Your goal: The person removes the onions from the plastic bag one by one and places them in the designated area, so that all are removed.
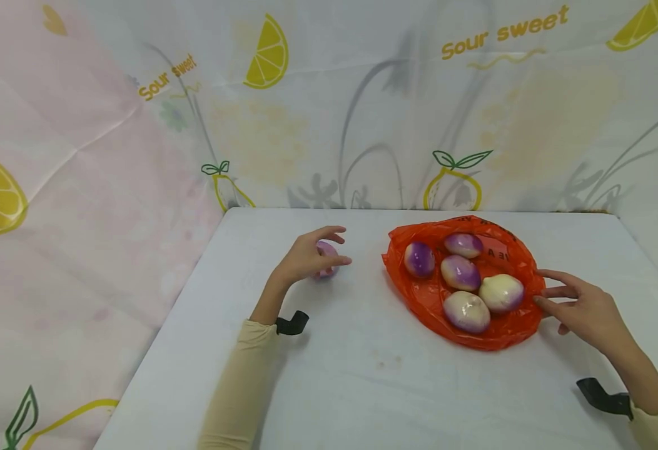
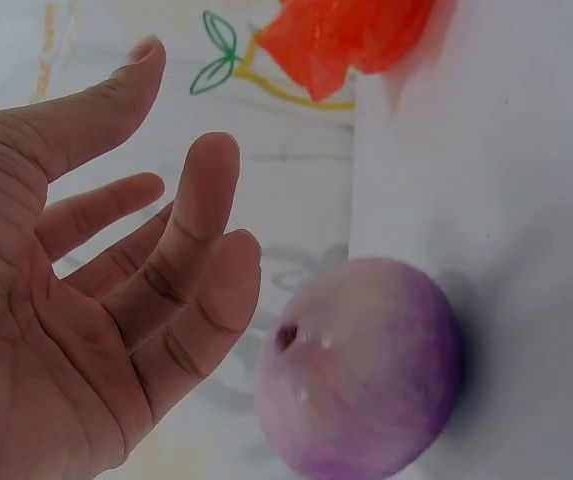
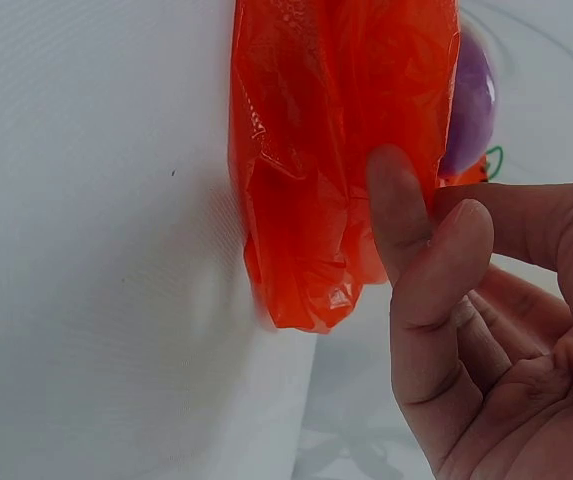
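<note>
Lemon-printed fabric point(image 1: 318, 125) lettered "Sour sweet" stands behind and to the left of a white table point(image 1: 363, 387). Resting on the table, toward its far left part, is a round purple-and-white vegetable point(image 2: 366, 370); the left wrist view shows a small dark pit in its paler end and deeper purple toward the tabletop. Left hand point(image 1: 308, 257) is positioned at this item, thumb and fingers well parted and loosely bent; a visible gap separates the fingertips from the vegetable, and the palm carries nothing. On the right half of the table lies a red plastic bag point(image 1: 419, 300), mouth spread wide and facing up, dark lettering partly legible along its far inner side. Contents observed: five glossy vegetables of the same colouring, namely a deep purple one point(image 1: 420, 259) at the left, one lying lengthwise point(image 1: 463, 245) at the far side, one in the middle point(image 1: 460, 272), and two paler ones, the first point(image 1: 501, 293) to the right and the second point(image 1: 466, 312) nearest the viewer. Right hand point(image 1: 585, 309) pinches the bag's right rim between thumb and finger, the remaining fingers bent outside it. Both arms wear beige sleeves point(image 1: 239, 387), and a black fitting point(image 1: 292, 323) projects at each wrist
</note>
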`<state>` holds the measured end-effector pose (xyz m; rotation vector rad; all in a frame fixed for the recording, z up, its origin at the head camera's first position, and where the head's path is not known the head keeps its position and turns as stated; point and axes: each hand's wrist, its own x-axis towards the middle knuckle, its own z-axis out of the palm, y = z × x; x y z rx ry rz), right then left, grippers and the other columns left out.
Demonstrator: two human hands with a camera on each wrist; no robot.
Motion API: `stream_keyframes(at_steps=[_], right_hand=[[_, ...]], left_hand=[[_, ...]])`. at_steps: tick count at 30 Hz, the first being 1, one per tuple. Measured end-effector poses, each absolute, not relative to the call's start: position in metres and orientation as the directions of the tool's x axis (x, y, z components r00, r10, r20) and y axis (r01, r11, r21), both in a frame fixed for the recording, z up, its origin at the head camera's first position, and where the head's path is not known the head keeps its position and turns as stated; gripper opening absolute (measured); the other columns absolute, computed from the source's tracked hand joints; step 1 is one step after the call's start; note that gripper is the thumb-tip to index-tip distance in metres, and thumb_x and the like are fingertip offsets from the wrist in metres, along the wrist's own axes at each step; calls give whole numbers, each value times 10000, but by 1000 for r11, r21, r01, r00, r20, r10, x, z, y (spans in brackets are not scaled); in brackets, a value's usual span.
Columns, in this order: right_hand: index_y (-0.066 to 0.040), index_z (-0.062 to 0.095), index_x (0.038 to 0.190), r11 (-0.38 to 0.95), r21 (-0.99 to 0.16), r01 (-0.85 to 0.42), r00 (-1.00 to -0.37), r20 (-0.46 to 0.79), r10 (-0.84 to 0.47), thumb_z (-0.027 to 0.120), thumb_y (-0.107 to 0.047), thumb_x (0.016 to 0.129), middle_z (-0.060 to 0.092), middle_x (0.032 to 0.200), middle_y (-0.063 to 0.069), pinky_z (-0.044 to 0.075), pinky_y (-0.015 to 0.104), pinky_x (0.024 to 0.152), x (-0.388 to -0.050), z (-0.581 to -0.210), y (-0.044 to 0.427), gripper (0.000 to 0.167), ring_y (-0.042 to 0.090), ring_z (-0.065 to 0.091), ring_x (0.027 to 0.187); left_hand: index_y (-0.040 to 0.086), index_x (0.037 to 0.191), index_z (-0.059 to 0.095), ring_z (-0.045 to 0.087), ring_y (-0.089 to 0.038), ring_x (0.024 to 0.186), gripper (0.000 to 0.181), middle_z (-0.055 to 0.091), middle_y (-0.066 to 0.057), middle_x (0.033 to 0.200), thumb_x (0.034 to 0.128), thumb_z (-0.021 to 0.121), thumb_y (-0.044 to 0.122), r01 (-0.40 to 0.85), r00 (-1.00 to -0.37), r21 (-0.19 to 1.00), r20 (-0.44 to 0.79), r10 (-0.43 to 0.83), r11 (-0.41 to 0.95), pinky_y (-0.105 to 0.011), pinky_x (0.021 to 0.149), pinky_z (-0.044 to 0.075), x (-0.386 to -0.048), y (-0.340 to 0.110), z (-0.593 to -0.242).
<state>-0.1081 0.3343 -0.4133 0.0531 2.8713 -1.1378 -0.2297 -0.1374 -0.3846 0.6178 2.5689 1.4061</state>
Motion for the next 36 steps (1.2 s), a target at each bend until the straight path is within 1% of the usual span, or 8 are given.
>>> stream_keyframes(at_steps=[6, 11, 18, 22, 26, 28, 33, 36], right_hand=[[50, 391, 1438, 729, -683, 54, -998, -69, 9, 615, -291, 990, 552, 1189, 404, 543, 312, 499, -109, -414, 336, 606, 227, 666, 659], [51, 386, 1442, 734, -677, 57, -997, -72, 11, 612, -278, 993, 550, 1195, 403, 540, 305, 499, -109, -415, 335, 600, 212, 654, 629], [55, 390, 1436, 735, -677, 47, -998, -57, 12, 615, -271, 991, 553, 1183, 405, 538, 306, 493, -109, -417, 335, 597, 209, 647, 609], [52, 396, 1432, 735, -677, 44, -998, -55, 10, 619, -269, 988, 556, 1177, 407, 541, 313, 492, -109, -417, 335, 591, 211, 652, 613], [56, 395, 1430, 738, -674, 42, -998, -55, 6, 620, -264, 988, 559, 1172, 405, 537, 306, 490, -109, -418, 335, 591, 206, 642, 593], [62, 391, 1432, 740, -671, 39, -999, -54, 3, 619, -262, 989, 559, 1172, 405, 535, 301, 488, -109, -418, 334, 593, 204, 635, 584], [58, 393, 1431, 744, -667, 44, -998, -57, 8, 619, -255, 990, 560, 1171, 404, 536, 299, 491, -109, -417, 333, 586, 204, 631, 573], [58, 394, 1430, 744, -667, 45, -998, -56, 9, 622, -252, 988, 563, 1166, 402, 535, 298, 491, -109, -418, 332, 586, 207, 626, 564]], left_hand=[[204, 1379, 549, 671, -367, 660, 611, 635, -17, 1179, 838, 807, 324, 315, -850, 829, 30, 526, 462, -350, 518, 552, -229, -104, -382], [162, 1392, 532, 674, -400, 679, 606, 629, -74, 1187, 859, 790, 291, 336, -799, 852, 33, 601, 401, -373, 516, 571, -228, -80, -383], [121, 1392, 526, 674, -368, 660, 620, 595, -90, 1242, 863, 780, 321, 339, -765, 856, 9, 644, 390, -414, 516, 571, -227, -53, -389], [126, 1372, 543, 627, -303, 565, 606, 616, -49, 1217, 856, 787, 331, 372, -757, 839, 28, 653, 396, -466, 516, 564, -226, -40, -393], [114, 1372, 542, 545, -225, 468, 612, 623, -26, 1185, 855, 789, 328, 426, -756, 797, 53, 652, 429, -392, 467, 552, -226, -30, -397], [111, 1378, 535, 546, -193, 474, 624, 619, -15, 1181, 853, 791, 332, 445, -769, 763, 58, 637, 468, -325, 446, 538, -227, -25, -398], [91, 1363, 550, 607, -153, 767, 613, 625, -38, 1195, 851, 793, 325, 469, -808, 675, 67, 586, 570, -220, 484, 531, -229, -14, -399], [82, 1347, 567, 592, -161, 969, 596, 641, -49, 1189, 852, 790, 328, 489, -822, 601, 76, 565, 632, -206, 676, 550, -229, -8, -400]])
